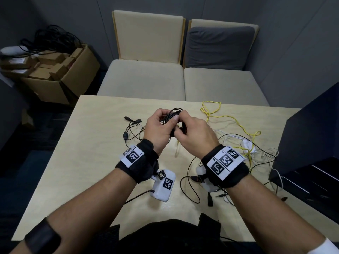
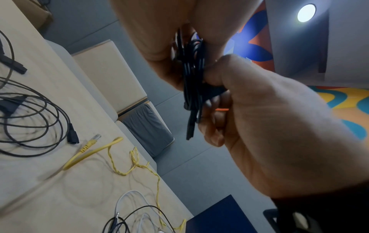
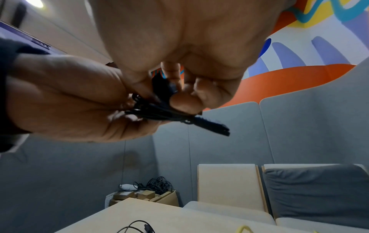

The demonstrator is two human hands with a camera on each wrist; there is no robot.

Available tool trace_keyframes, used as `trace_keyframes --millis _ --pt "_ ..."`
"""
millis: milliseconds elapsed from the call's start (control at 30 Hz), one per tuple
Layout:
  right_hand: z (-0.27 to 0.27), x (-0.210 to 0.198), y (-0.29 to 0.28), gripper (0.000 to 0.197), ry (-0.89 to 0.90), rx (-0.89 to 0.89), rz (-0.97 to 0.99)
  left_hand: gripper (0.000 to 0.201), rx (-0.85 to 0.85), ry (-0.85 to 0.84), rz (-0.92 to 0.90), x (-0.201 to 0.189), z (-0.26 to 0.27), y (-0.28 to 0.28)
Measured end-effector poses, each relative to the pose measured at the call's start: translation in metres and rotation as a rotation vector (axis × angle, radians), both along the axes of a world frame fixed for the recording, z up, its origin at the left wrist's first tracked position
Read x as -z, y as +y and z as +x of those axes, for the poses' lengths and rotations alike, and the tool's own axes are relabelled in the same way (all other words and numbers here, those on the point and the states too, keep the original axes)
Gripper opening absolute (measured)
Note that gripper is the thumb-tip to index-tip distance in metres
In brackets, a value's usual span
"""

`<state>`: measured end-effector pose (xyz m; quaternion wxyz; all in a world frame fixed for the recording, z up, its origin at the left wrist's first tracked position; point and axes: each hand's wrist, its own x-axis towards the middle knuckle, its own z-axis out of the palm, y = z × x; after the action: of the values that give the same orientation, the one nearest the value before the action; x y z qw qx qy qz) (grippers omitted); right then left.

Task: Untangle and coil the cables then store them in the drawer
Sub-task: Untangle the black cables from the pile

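Observation:
Both hands hold a coiled black cable [image 1: 173,114] above the middle of the wooden table [image 1: 91,153]. My left hand [image 1: 161,121] grips the bundle [image 2: 192,75] from the left, thumb on top. My right hand [image 1: 185,127] pinches the same bundle [image 3: 157,112], and a short black strap [image 3: 211,126] sticks out beside its fingers. A yellow cable [image 1: 227,117], a white cable [image 1: 247,143] and thin black cables [image 1: 132,129] lie loose and tangled on the table. A dark blue drawer unit [image 1: 311,143] stands on the table's right side.
Two beige seats [image 1: 146,77] stand past the table's far edge, one with a grey cushion [image 1: 218,46]. A cardboard box [image 1: 55,70] with smaller boxes and black cords sits on the floor at the left.

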<state>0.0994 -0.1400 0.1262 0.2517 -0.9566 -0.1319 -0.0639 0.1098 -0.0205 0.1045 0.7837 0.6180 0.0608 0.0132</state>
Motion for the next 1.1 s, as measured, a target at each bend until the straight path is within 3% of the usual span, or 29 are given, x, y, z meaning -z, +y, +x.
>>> trace_keyframes --millis 100,267,400,533,633,767,1100 --pt "-0.004 -0.003 -0.001 0.007 -0.057 -0.058 0.079 0.006 -0.018 0.002 0.03 -0.005 -0.002 0.0" --pt "-0.013 -0.007 0.003 0.007 -0.072 -0.167 0.186 0.007 -0.12 -0.04 0.31 0.005 0.002 0.003" --pt "-0.015 -0.006 -0.002 0.008 -0.06 -0.185 0.319 0.008 -0.13 -0.06 0.347 0.006 0.003 0.004" --pt "-0.015 -0.006 -0.012 0.009 -0.019 -0.18 0.428 0.014 -0.093 -0.027 0.186 0.003 0.004 0.006" --pt "-0.015 -0.005 -0.027 0.016 0.052 -0.136 0.563 0.017 -0.088 0.004 -0.036 -0.002 0.007 0.01" --pt "-0.013 0.002 -0.041 0.027 0.196 -0.102 0.5 0.022 -0.068 0.055 -0.344 -0.008 0.012 0.016" --pt "-0.012 0.002 -0.033 0.025 0.334 -0.119 0.533 0.023 0.068 0.051 -0.363 -0.01 0.002 0.014"
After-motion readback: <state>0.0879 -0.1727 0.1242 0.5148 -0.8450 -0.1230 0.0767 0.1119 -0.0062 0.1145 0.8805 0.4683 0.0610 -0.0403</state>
